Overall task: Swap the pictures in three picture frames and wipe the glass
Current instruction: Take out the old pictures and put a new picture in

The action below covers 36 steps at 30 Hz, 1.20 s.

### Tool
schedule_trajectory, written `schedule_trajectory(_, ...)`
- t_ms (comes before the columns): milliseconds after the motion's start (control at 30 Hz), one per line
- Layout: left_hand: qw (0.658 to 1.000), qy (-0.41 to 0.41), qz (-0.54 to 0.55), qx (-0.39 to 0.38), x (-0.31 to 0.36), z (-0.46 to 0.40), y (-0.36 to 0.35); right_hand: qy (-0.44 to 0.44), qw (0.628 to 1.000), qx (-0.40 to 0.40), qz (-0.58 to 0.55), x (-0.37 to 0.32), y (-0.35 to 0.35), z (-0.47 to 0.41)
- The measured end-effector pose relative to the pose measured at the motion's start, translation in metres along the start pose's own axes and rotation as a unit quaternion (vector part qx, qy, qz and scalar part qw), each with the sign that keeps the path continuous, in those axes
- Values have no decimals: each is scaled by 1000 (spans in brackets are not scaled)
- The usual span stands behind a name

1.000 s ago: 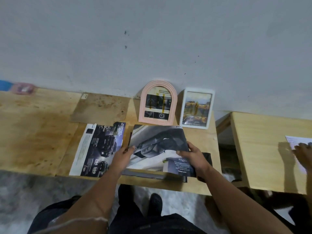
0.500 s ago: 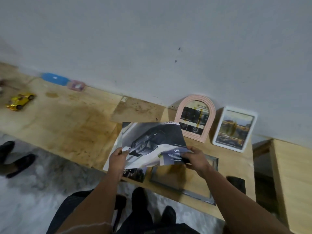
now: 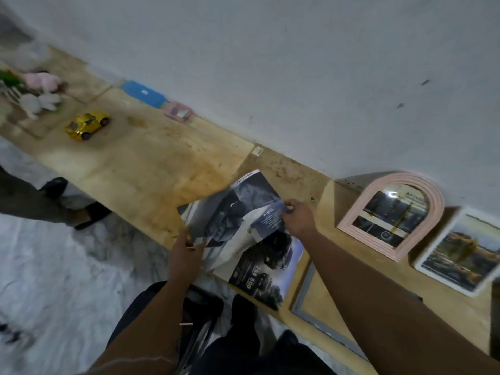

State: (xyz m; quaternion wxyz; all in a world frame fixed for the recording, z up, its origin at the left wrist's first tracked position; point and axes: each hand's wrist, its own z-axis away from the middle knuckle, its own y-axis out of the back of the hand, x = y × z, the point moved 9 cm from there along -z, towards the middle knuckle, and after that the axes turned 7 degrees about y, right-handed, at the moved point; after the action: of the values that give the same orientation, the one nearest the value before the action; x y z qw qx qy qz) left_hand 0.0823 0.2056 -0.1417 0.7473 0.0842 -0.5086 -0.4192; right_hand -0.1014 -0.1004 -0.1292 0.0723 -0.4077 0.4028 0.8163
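Observation:
I hold a dark car picture [image 3: 238, 209] above the wooden table [image 3: 140, 163]. My left hand [image 3: 186, 253] pinches its near-left corner and my right hand [image 3: 297, 220] grips its right edge. Under it lies a second car picture [image 3: 267, 274], hanging over the table's front edge. To the right a grey rectangular frame [image 3: 304, 290] lies flat, showing bare wood inside. A pink arched frame [image 3: 392, 212] and a white rectangular frame [image 3: 460, 253] lean against the wall, each with a picture in it.
Further left on the table are a yellow toy car [image 3: 88, 124], plush toys [image 3: 40, 90], a blue flat object [image 3: 143, 93] and a small pink box [image 3: 178, 112]. Another person's leg and shoes [image 3: 89, 215] stand at the left by the table's front.
My view has swung left and tilted. Both hands lifted the dark car picture off the grey frame and carried it left, over the second picture; the frame now lies uncovered.

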Motion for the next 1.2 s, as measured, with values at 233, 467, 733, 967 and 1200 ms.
schedule_trajectory(233,992,27,-119,-41,-42,-30,14,22,997,-62,-38,-45,-58,-39)
schedule_trajectory(467,907,-168,-383,-46,-10,-39,-8,-3,983,40,177,11,-24,9)
schedule_trajectory(733,827,-151,-522,-146,-14,-52,-60,-66,935,-110,330,85,-35,39)
schedule_trajectory(967,829,-115,-532,-127,-10,-49,-61,-57,941,-21,332,73,-23,49)
schedule_trajectory(1200,827,-107,-538,-124,-13,-53,-60,-69,992,78,69,69,4,59)
